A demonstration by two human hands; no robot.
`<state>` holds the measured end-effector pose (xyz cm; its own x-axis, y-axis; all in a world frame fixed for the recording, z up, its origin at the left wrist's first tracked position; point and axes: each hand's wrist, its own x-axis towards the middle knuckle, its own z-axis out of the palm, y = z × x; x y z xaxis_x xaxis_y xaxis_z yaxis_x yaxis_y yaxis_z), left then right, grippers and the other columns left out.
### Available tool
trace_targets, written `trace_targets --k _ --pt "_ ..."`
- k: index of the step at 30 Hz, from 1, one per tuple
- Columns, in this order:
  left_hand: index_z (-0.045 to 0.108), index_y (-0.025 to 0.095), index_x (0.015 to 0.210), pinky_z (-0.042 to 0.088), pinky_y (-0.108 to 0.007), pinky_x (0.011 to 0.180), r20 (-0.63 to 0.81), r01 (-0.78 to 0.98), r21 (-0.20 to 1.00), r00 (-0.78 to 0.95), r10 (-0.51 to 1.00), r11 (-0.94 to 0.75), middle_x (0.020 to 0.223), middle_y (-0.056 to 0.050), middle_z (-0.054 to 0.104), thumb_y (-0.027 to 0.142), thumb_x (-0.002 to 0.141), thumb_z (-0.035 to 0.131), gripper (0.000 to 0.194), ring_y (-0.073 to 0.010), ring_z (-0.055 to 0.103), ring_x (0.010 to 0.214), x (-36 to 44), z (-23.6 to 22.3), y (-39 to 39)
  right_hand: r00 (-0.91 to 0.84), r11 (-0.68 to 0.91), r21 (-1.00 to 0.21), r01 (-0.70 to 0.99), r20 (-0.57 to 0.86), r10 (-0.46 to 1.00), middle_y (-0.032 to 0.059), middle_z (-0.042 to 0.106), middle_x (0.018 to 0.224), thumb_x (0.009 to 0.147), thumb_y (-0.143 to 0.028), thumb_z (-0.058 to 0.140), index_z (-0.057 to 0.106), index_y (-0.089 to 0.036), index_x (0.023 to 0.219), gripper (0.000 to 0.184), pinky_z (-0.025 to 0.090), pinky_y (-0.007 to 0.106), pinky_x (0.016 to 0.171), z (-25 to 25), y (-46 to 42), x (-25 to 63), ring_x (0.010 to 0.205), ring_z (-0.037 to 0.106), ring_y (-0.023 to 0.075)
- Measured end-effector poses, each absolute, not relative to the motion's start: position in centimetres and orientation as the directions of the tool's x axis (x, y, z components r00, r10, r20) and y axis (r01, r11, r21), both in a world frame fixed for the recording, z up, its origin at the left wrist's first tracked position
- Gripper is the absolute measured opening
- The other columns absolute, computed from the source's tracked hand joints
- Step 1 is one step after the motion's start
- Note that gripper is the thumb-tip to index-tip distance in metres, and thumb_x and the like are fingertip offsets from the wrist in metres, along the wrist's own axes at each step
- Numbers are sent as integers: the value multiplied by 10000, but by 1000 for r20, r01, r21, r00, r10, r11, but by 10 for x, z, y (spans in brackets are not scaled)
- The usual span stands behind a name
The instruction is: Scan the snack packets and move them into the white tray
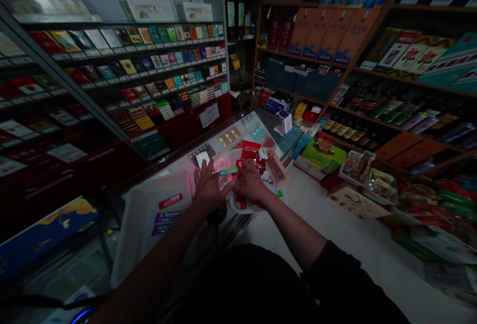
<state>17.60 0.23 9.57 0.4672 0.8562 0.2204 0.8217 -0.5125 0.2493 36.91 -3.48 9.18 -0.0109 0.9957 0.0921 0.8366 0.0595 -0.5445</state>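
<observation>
A slim green-and-blue stick packet, like a pack of gum (228, 171), lies between my two hands. My right hand (252, 183) holds its right end by the fingertips, above a white basket (244, 210) of small packaged snacks. My left hand (208, 188) is close to the packet's left end, palm down with fingers and thumb spread. Red snack packets (250, 149) fill the basket's far side. Left of my left hand, a white plastic tray (139, 214) holds a red stick-shaped packet (170, 201) and purple packets (166, 222). A phone with a bright screen (203, 158) lies beyond my left fingers.
The glass counter (246, 120) carries a small white box (285, 123) at its far end. Cigarette shelves (149, 43) line the left wall. On the right are bottle shelves (346, 127) and snack boxes (357, 200) beside the floor (316, 204). A blue box (44, 239) lies left.
</observation>
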Motion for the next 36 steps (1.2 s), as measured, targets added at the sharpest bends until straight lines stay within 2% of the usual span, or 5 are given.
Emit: trace_targets --k 9,14,20,31,36 --pt "722 158 1254 171 -721 1272 215 842 257 428 878 -474 1739 -191 265 617 965 541 573 -430 153 1629 141 90 9 -54 11 -633 774 -49 997 236 249 1727 698 -447 878 611 -116 1460 872 196 544 1289 84 -29 338 1623 175 402" --pt "700 184 1330 167 -714 1275 203 839 286 420 885 -463 1742 -170 271 600 997 489 574 -411 139 1636 126 85 11 -55 -58 -700 712 -138 989 179 218 1752 690 -510 887 568 -166 1524 957 189 526 1300 84 -29 324 1631 138 401" --pt "746 127 1194 166 -705 1281 158 850 298 405 900 -435 1733 -197 280 574 1014 461 560 -415 152 1632 114 75 15 -81 -64 -703 708 -170 982 205 200 1751 679 -604 876 523 -136 1556 1055 190 518 1300 79 -29 313 1632 133 397" --pt "748 162 1180 183 -683 1286 160 827 393 369 915 -402 1737 -166 288 571 1036 412 549 -383 155 1637 94 54 19 -106 -75 -705 705 -209 972 178 235 1748 690 -667 857 589 -192 1507 983 210 541 1290 77 -29 299 1627 159 407" --pt "745 149 1180 185 -694 1282 162 837 372 367 916 -401 1715 -191 327 568 1038 416 552 -393 171 1632 89 48 20 -100 -92 -684 724 -236 967 220 214 1744 703 -700 838 537 -131 1541 1057 189 536 1300 73 -28 293 1628 152 409"
